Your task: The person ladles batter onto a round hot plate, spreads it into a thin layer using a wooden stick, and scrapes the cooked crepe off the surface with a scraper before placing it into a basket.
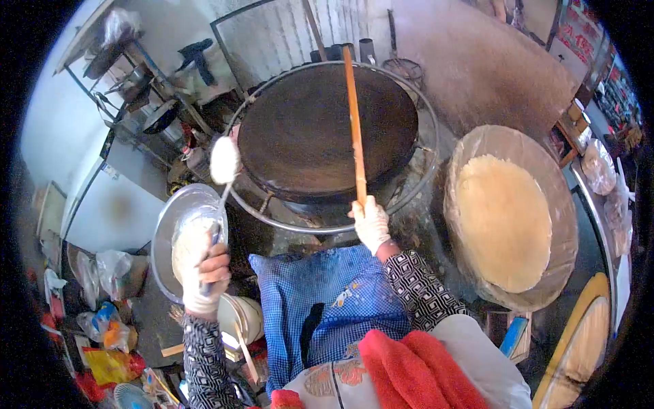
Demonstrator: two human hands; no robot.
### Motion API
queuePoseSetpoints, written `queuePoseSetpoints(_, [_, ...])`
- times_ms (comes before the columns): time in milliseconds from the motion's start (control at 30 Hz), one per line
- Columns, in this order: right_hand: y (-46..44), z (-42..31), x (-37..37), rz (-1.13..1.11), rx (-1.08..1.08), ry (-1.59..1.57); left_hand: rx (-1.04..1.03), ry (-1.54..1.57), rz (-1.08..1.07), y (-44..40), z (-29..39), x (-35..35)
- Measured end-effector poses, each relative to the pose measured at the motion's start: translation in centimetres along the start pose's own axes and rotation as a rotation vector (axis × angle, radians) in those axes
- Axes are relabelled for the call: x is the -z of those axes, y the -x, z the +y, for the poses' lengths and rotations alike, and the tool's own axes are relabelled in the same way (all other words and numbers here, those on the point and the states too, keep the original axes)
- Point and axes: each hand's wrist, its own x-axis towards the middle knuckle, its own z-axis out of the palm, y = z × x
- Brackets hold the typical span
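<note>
My left hand [206, 274], in a pale glove with bare fingertips, is closed round the handle of a ladle [225, 163]. The ladle's bowl looks full of white batter and hangs just off the left edge of a big round dark griddle [300, 129]. Below it, a metal basin [163, 235] holds more white batter, partly hidden by my hand. My right hand [372, 223], gloved too, grips the near end of a long wooden stick [355, 123]. That stick reaches across above the griddle to its far rim. The griddle's dark surface shows no batter on it.
A metal ring [436, 146] surrounds the griddle. At the right, a plastic-lined round basket [569, 235] holds a stack of thin pale pancakes [504, 221]. A white bucket [253, 317] stands below the basin. Shelves with pans [133, 82] are at left, a round wooden board [579, 334] lower right.
</note>
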Motion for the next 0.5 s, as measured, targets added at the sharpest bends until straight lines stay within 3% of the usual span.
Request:
queuePoseSetpoints(33, [-0.7, 3.0, -1.2, 0.108, 0.028, -0.019, 0.026, -0.159, -0.026, -1.4, -0.4, 0.4])
queuePoseSetpoints(100, [-2.1, 5.6, -1.4, 0.107, -0.214, -0.269, 0.0, -0.628, 0.021, -3.5, -2.2, -0.6])
queuePoseSetpoints(133, [-2.5, 7.2, -1.1, 0.119, -0.11, -0.007, -0.047, -0.933, 0.101, -4.0, -3.7, -1.9])
queuePoseSetpoints(200, [-2.9, 6.8, 1.0, 0.2, 0.111, 0.193, -0.121, -1.404, 0.002, -6.4, -4.4, -0.4])
queuePoseSetpoints(233, [-3.0, 5.8, 2.5, 0.108, 0.06, 0.172, -0.151, -1.661, -0.015, -7.9, -4.4, 0.9])
queuePoseSetpoints(300, [-3.9, 7.1, 3.1, 0.12, -0.029, 0.029, -0.635, -2.251, -0.238, -12.5, -3.8, 6.1])
queuePoseSetpoints(333, [-4.3, 8.3, 2.9, 0.124, -0.074, -0.044, -0.661, -2.596, -0.121, -13.0, -3.8, 5.9])
queuePoseSetpoints(400, [-5.5, 9.1, 3.0, 0.172, -0.007, 0.014, -0.582, -2.744, -0.088, -13.9, -3.9, 5.4])
queuePoseSetpoints(467, [-5.7, 8.9, 4.2, 0.103, -0.099, -0.017, -0.555, -2.926, -0.135, -15.3, -2.9, 6.3])
queuePoseSetpoints(500, [-6.6, 10.7, 3.9, 0.168, 0.135, 0.2, -0.615, -2.856, -0.131, -16.1, -2.4, 7.0])
